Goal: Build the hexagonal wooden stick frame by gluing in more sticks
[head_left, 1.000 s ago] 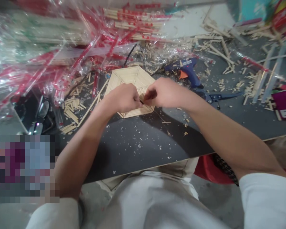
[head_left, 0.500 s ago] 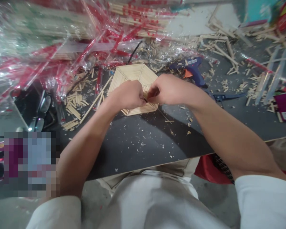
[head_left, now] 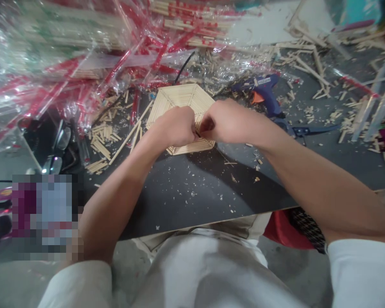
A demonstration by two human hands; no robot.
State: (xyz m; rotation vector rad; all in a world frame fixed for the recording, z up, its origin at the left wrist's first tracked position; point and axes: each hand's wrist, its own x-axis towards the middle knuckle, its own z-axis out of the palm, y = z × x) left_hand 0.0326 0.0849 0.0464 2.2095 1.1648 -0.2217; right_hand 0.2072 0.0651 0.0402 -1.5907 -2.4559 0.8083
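Observation:
A six-sided panel of pale wooden sticks [head_left: 176,96], laid in rings with seams running to its middle, rests on the dark table. Over its near half, my left hand [head_left: 179,126] is closed with the knuckles up. My right hand [head_left: 223,122] bends in from the other side, thumb and fingers pinched close to the left fingertips. Something small and dark shows between the two hands, too little of it to name. Both hands cover part of the panel's middle and near right side.
A blue glue gun [head_left: 266,94] lies right of the panel, with blue-handled cutters [head_left: 308,129] nearby. Cut stick pieces [head_left: 102,139] are heaped at left beside eyeglasses [head_left: 64,137]. Plastic-wrapped stick bundles [head_left: 67,38] fill the back left. Scraps litter the table [head_left: 179,201].
The view has shifted slightly, so things on the table appear a little further right. Both hands keep nearly the same closed pose over the panel.

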